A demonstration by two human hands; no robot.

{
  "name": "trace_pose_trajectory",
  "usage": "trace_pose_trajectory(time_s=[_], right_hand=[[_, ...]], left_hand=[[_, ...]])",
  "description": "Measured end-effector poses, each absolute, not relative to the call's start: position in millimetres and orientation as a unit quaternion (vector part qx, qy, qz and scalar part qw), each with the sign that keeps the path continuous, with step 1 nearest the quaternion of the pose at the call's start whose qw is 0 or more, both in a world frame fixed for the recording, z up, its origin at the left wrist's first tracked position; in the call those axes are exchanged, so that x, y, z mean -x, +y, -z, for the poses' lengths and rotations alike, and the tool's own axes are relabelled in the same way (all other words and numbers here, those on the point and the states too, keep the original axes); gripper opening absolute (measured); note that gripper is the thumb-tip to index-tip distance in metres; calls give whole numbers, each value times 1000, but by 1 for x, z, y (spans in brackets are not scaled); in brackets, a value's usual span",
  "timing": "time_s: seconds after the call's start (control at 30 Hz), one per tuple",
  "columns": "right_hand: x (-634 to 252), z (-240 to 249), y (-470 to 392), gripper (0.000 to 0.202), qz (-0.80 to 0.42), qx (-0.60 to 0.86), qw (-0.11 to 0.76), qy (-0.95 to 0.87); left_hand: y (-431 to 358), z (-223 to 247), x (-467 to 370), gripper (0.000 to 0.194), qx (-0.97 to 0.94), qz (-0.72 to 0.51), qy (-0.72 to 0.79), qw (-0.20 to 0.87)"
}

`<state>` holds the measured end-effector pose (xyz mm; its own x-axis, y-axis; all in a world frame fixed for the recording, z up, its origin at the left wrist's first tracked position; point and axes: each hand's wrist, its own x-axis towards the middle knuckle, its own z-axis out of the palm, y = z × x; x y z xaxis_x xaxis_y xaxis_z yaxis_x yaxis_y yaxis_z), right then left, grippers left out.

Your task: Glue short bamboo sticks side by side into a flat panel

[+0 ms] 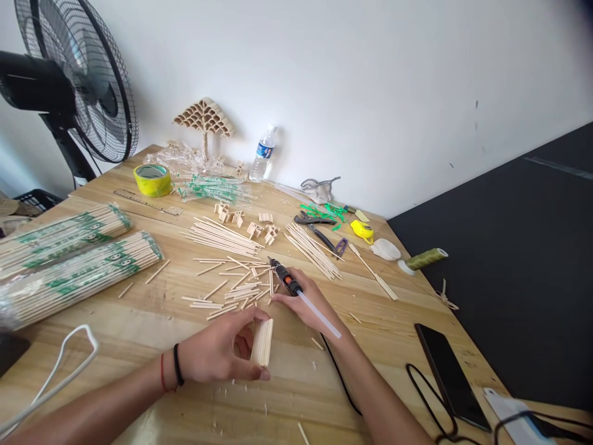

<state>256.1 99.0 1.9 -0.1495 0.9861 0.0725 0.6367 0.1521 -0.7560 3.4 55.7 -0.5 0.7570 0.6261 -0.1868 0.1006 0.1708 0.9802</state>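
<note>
Mid-table, near side: left hand (215, 347) has a small stick panel (262, 343) pinched by its two short ends, flat face angled to the right. Can't tell whether its lower edge touches the table (287, 408). Right hand (308, 303) is closed around a glue gun (286, 278), nozzle pointing away and a bit left, tip over the right side of the loose short sticks (248, 290). Glue stick (319, 315) pokes out the back, over the wrist.

Clearances: gun and panel are apart, small gap between. Far side of the panel is tight, short sticks scattered just past the left fingers. Beyond those, long sticks (222, 238) on the left, a second bundle (315, 250) on the right, small stick pieces (231, 214) behind. More room on the near side, just a few scraps on the wood.

Left limit: wrapped stick packs (92, 278), well apart from the panel, with a white cable (83, 334) nearer the left forearm. Right limit: phone (451, 377) by the table's right edge, black cord (340, 374) running beside the right forearm.
</note>
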Motion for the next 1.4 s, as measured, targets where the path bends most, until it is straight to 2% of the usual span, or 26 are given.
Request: trace_pose_trajectory(time_s=[0.23, 0.4, 0.6, 0.73, 1.03, 1.23, 1.4], right_hand=[[-258, 2, 104, 41, -292, 561, 298, -715], [-260, 1, 110, 55, -303, 550, 297, -719], [-256, -9, 117, 43, -319, 541, 299, -718], [-256, -13, 113, 43, -327, 546, 319, -702], [-267, -8, 61, 61, -381, 581, 398, -599], [-253, -5, 17, 63, -502, 535, 422, -532], [-241, -9, 4, 65, -458, 546, 432, -553]], left_hand=[[57, -1, -4, 67, -614, -186, 283, 713], [57, 1, -4, 66, -611, -192, 283, 714], [58, 4, -3, 63, -619, -192, 272, 711], [57, 3, -2, 60, -616, -191, 270, 715], [55, 0, -4, 60, -591, -206, 268, 733], [52, -2, -6, 64, -593, -213, 292, 719], [52, -13, -9, 58, -575, -193, 299, 737]])
